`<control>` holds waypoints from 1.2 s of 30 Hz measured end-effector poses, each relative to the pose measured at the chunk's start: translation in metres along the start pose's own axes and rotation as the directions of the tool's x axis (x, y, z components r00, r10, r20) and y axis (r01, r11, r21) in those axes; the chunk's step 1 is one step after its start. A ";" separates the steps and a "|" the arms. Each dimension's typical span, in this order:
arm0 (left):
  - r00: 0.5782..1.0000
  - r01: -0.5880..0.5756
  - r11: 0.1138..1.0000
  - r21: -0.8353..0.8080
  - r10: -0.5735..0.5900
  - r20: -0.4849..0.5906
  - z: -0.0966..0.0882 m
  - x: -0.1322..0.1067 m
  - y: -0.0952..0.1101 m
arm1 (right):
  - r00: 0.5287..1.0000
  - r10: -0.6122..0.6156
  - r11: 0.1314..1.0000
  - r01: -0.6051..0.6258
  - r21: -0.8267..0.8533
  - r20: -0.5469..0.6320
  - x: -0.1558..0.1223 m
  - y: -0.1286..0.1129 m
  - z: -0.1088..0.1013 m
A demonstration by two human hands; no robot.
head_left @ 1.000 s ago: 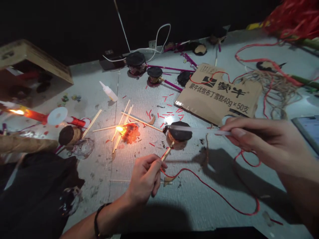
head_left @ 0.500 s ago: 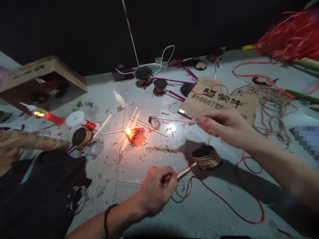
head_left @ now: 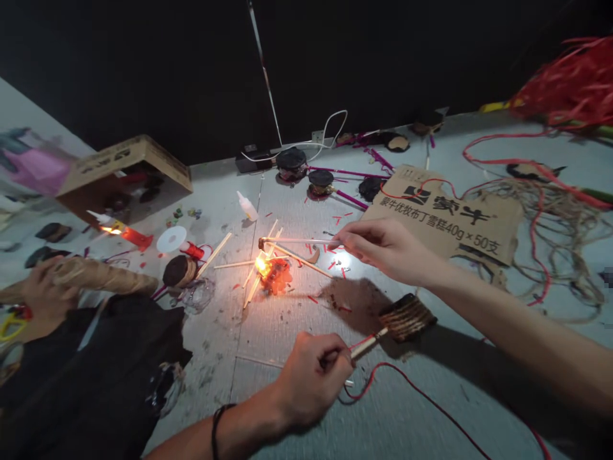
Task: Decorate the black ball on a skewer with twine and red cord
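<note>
Right hand [head_left: 378,248] pinches a clear rod [head_left: 297,241] near a flame [head_left: 261,264]; left hand [head_left: 318,377] grips a stick [head_left: 366,346]. Overheating could make the rod drip.

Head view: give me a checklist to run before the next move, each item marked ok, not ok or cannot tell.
1. Right hand grips the clear stick: ok.
2. Left hand grips the drum handle: ok.
3. Dark tip out of the flame: cannot tell; it appears just above it, gap unclear.
4. Flame clear of wooden sticks: not ok; it burns among them.
5. Red cord near the left hand clear of the flame: ok.
6. Drum clear of the flame: ok.
</note>
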State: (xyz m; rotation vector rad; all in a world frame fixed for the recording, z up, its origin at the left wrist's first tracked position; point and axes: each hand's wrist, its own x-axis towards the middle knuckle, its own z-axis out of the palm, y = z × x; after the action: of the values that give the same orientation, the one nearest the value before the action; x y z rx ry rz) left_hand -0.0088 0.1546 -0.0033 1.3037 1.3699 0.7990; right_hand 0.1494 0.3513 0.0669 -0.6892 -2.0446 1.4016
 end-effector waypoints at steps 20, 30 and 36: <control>0.999 -0.021 0.992 0.122 0.018 0.028 -0.001 -0.003 0.004 | 0.999 0.038 0.993 -0.034 -0.115 0.034 -0.003 0.006 -0.009; 1.000 -0.016 0.978 0.210 0.010 0.029 -0.001 -0.003 0.000 | 0.981 0.166 0.943 -0.130 -0.306 0.097 -0.006 0.006 -0.007; 0.999 -0.024 0.980 0.200 0.015 0.048 -0.001 -0.003 -0.001 | 0.976 0.188 0.932 -0.143 -0.332 0.107 -0.004 0.012 -0.002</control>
State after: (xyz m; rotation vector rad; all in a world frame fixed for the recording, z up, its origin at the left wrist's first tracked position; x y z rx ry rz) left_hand -0.0105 0.1517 -0.0028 1.4843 1.4308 0.6523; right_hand 0.1550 0.3537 0.0550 -0.9450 -2.4050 1.2436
